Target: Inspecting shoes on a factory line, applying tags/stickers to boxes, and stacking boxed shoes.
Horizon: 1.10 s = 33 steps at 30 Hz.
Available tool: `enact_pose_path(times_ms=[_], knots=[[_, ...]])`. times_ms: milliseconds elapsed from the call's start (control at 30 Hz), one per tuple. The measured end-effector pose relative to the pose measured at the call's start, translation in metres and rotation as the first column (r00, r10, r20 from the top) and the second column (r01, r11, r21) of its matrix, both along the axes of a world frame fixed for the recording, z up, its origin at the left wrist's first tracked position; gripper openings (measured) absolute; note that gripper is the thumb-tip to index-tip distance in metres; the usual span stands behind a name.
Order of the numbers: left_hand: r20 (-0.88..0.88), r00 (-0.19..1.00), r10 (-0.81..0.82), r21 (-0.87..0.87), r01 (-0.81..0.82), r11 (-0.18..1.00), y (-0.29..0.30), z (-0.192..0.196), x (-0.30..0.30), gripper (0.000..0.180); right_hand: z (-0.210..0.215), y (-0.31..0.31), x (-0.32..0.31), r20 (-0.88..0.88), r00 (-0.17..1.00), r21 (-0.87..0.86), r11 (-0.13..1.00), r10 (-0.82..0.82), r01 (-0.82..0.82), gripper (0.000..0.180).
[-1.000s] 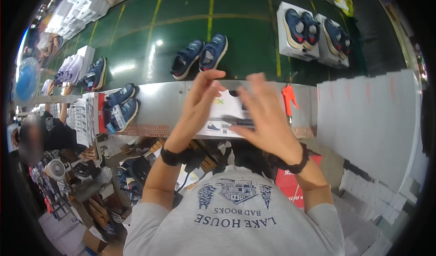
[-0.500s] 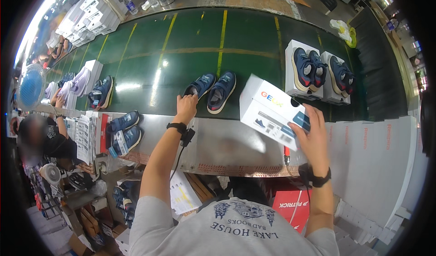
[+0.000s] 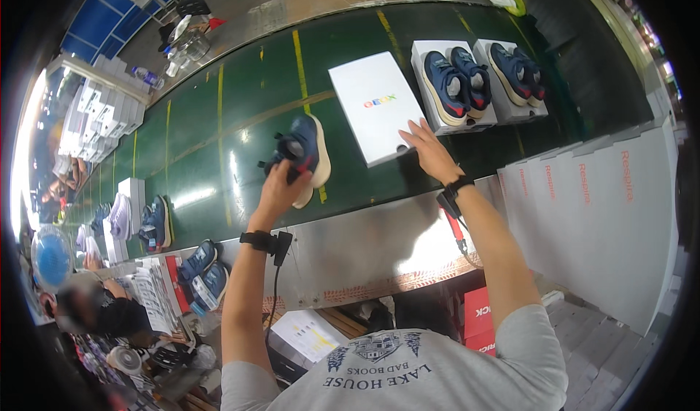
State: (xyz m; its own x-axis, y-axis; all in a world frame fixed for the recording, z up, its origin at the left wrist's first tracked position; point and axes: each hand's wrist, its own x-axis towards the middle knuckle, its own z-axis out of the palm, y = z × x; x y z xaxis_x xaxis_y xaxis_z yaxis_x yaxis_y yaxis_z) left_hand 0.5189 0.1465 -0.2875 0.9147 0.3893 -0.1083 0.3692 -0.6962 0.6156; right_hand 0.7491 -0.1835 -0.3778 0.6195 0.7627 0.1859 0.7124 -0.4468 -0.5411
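Left of the white box (image 3: pixel 370 103), grip navy shoes (image 3: pixel 306 145) snugly with curled left hand (image 3: pixel 279 191). Just steady box's near-right edge, right hand (image 3: pixel 432 151) loosely spread.

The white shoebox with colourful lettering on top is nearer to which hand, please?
Right. The right hand is at the near right corner of the white shoebox; the left hand is apart from it, to its left, gripping navy shoes.

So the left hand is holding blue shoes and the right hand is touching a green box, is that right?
Not quite: the box isn't green, it's white, as the head view shows. The right hand is touching it, and the left hand is holding blue shoes.
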Motion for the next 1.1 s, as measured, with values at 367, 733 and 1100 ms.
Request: enact_pose_path(times_ms=[367,733,1100], knots=[[0.111,0.991,-0.075,0.21,0.05,0.976,-0.135,0.028,0.194,0.051,0.043,-0.067,-0.171,-0.457,0.876,0.165,0.954,-0.152,0.251,0.041],[0.438,0.867,-0.239,0.395,0.053,0.917,-0.169,0.003,0.115,0.054,0.064,-0.295,-0.444,-0.817,0.263,-0.382,0.823,-0.513,0.42,0.035],[0.372,0.693,-0.617,0.055,0.647,0.76,-0.405,-0.015,-0.138,0.035,0.155,-0.438,-0.606,-0.919,-0.029,-0.228,0.472,-0.392,0.852,0.038]])
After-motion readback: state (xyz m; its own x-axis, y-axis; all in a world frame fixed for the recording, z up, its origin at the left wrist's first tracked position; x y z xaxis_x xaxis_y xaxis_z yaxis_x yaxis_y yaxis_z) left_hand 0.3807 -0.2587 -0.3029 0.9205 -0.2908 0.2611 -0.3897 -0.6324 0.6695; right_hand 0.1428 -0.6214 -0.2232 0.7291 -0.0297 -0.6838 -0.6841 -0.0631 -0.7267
